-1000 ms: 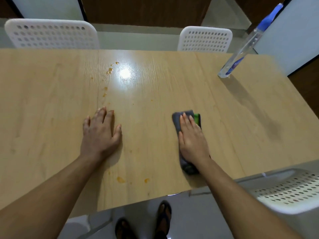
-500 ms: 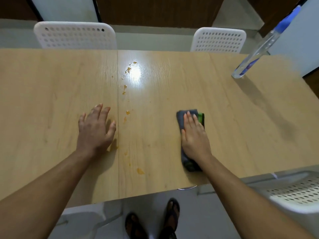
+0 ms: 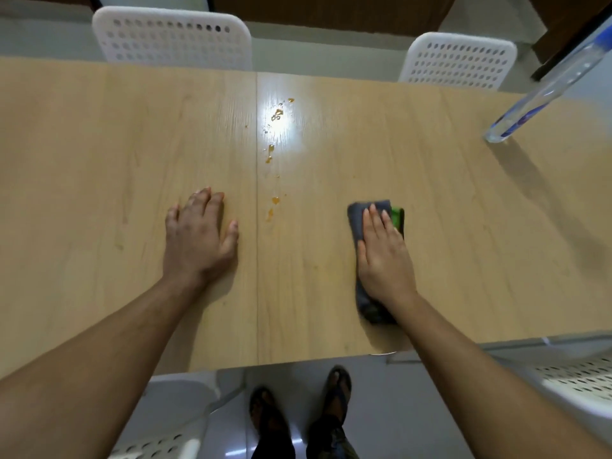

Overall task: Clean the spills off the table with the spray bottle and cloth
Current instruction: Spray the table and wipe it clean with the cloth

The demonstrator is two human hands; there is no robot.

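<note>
Right hand point(image 3: 384, 253): fingers straight, pressing flat on the folded grey cloth point(image 3: 367, 220), which lies on the table point(image 3: 99, 160) near its front edge; left hand point(image 3: 198, 236): fingers released, spread flat on the bare wood, holding nothing. Orange spills point(image 3: 275, 200) run in a broken line between the hands and toward the far side; the spray bottle point(image 3: 546, 87) stands far right, untouched. Step in hand is probably wiping: slide the cloth left under even pressure, nearest drops first, then follow the trail outward.
</note>
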